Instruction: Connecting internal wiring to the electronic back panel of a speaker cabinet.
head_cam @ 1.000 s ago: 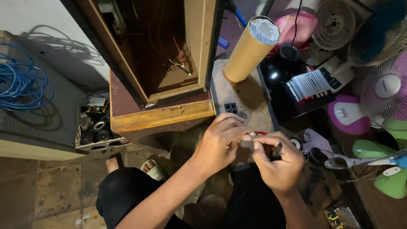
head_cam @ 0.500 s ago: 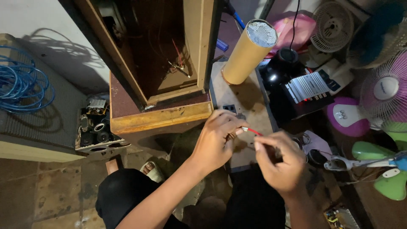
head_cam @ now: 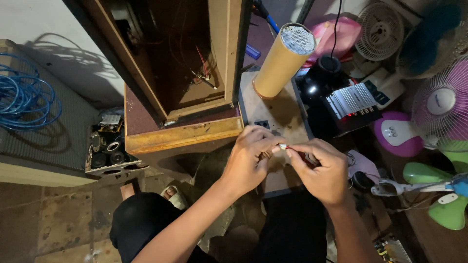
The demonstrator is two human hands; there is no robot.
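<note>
1. A hollow wooden cabinet [head_cam: 180, 73] fills the top of the head view, its open front facing up, loose red and pale wires lying inside it on the bottom panel.

2. To its left, a coil of blue cable [head_cam: 24, 100] rests on a grey box; just below the cabinet's left corner stands a small tray of dark round parts [head_cam: 109, 148].

3. To the right, a tan cardboard tube [head_cam: 282, 61] with a mesh cap leans on a grey board [head_cam: 265, 109]; beyond it sit a black amplifier [head_cam: 351, 104], a pink fan [head_cam: 438, 109] and green fan parts [head_cam: 451, 207].

4. The seated person's left hand [head_cam: 251, 158] and right hand [head_cam: 319, 168] meet in front of the cabinet's lower edge, fingertips nearly touching.

5. Between them runs a thin red wire [head_cam: 288, 146] with a small pale tip, its long axis lying left to right. The left hand pinches the pale end narrowly between thumb and forefinger; the right hand pinches the red part just beside it, its other fingers curled around something dark that cannot be made out. Both hands are equally close to the wire.
</note>
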